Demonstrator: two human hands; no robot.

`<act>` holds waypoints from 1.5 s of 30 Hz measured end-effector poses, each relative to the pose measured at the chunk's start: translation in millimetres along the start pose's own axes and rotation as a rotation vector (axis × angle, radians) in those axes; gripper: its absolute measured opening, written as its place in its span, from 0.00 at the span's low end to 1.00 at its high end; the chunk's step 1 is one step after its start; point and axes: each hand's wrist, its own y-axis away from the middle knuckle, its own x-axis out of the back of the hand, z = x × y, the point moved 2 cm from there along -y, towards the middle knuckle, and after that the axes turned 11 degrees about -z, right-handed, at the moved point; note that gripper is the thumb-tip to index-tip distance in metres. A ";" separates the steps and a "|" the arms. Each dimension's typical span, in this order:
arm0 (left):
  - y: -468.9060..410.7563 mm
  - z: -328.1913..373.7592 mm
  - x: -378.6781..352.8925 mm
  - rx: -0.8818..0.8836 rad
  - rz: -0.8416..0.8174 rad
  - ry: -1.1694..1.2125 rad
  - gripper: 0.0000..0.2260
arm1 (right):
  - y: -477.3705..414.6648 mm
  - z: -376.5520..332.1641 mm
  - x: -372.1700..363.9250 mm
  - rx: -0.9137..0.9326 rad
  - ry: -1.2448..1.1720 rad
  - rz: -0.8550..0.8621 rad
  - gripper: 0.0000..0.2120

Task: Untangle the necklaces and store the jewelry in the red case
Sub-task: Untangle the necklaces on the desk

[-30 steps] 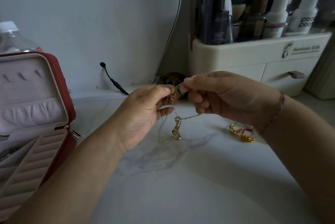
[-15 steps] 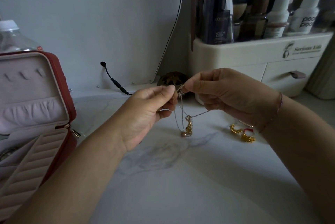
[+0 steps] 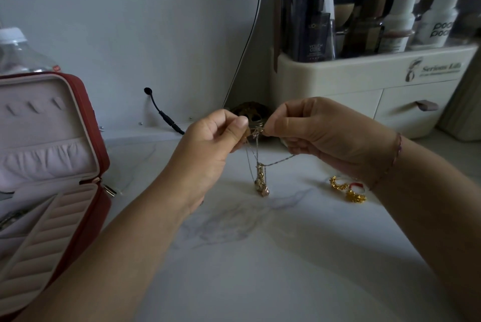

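Necklaces (image 3: 256, 136), head view (sole view): thin chains, some silver-toned and some gold-toned, knotted together at the top. They are held in the air between both hands, above the tabletop (image 3: 260, 256).

Left hand (image 3: 208, 147): grip closed, thumb and forefinger pinching the chains just left of the knot.

Right hand (image 3: 320, 136): grip closed, thumb and forefinger pinching just right of the knot. One strand slants from this hand's lower fingers down to the pendants.

Governing relation: the knot lies directly between the two grips and touches both, so neither hand is nearer. The chains' long axis hangs straight down from it.

Pendants (image 3: 261, 182): small gold-toned cluster bunched at the foot of the strands, at or just above the tabletop; contact cannot be told.

Judgement: untangling is in hand and nothing here is stored yet. Parting the knot likely calls for a gentle sideways pull.

Red case (image 3: 96, 165): open, lid upright, pale lining, well apart to the left.

Gold jewelry pieces (image 3: 348, 190): on the tabletop near the right wrist.
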 end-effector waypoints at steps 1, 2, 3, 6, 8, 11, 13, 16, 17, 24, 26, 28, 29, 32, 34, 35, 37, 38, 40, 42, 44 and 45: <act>-0.2 -0.6 0.3 0.003 0.018 -0.029 0.11 | -0.2 0.1 -0.1 0.000 0.000 0.005 0.04; -0.5 -1.2 1.5 0.007 0.040 -0.062 0.11 | 0.0 -0.2 0.3 0.004 -0.001 0.014 0.04; -1.0 -2.3 3.7 0.014 0.060 -0.078 0.12 | 0.3 -0.6 1.0 0.012 -0.006 0.024 0.05; -2.5 -5.6 9.1 0.025 0.063 0.005 0.14 | 2.7 -3.3 3.8 0.037 -0.012 0.058 0.05; -2.4 -4.9 7.9 0.029 0.041 0.053 0.13 | 3.9 -4.4 5.0 0.041 -0.017 0.074 0.05; 0.4 0.2 0.0 0.016 -0.033 0.119 0.08 | 3.2 -4.2 4.6 0.050 -0.020 0.063 0.04; 1.8 1.6 -3.0 0.026 -0.086 0.124 0.13 | 2.9 -4.5 4.0 0.057 0.002 0.061 0.04; 2.9 4.5 -4.7 0.038 -0.133 0.144 0.15 | 3.0 -5.6 3.8 0.075 0.059 0.087 0.02; 3.0 4.7 -4.9 0.043 -0.132 0.154 0.15 | 3.0 -5.8 3.9 0.076 0.076 0.095 0.02; 2.1 4.0 -2.6 0.062 -0.085 0.191 0.11 | 2.4 -7.0 3.5 0.096 0.140 0.079 0.02; 1.3 3.8 -0.9 0.066 -0.076 0.189 0.11 | 3.0 -8.0 4.0 0.099 0.137 0.082 0.02; 0.6 3.7 1.1 0.064 -0.077 0.194 0.10 | 3.4 -8.5 4.0 0.102 0.143 0.088 0.03; 0.3 3.2 2.1 0.062 -0.079 0.187 0.09 | 3.4 -8.4 3.7 0.099 0.152 0.091 0.03; 0.9 4.3 2.8 0.054 -0.086 0.164 0.04 | 3.1 -8.0 3.2 0.080 0.184 0.104 0.02; 1.4 5.1 3.2 0.046 -0.078 0.141 0.07 | 2.9 -7.4 3.4 0.061 0.197 0.120 0.01; 1.5 5.7 3.2 0.043 -0.081 0.120 0.09 | 3.0 -7.2 3.4 0.051 0.194 0.126 0.01; 1.8 6.1 2.9 0.043 -0.084 0.057 0.11 | 3.3 -7.3 2.4 0.042 0.189 0.128 0.01; 2.0 5.9 2.5 0.050 -0.078 0.031 0.11 | 3.4 -7.4 1.7 0.039 0.194 0.125 0.01; 2.0 3.3 2.1 0.080 -0.073 0.014 0.10 | 3.6 -7.4 0.3 0.036 0.207 0.112 0.02; 2.0 1.7 1.3 0.116 -0.095 0.033 0.10 | 3.5 -6.8 0.3 0.036 0.213 0.104 0.03; 1.6 1.5 1.8 0.138 -0.106 0.070 0.10 | 3.1 -6.0 1.7 0.035 0.210 0.111 0.03; 1.6 2.0 2.4 0.144 -0.103 0.081 0.10 | 2.9 -5.7 2.5 0.036 0.203 0.115 0.03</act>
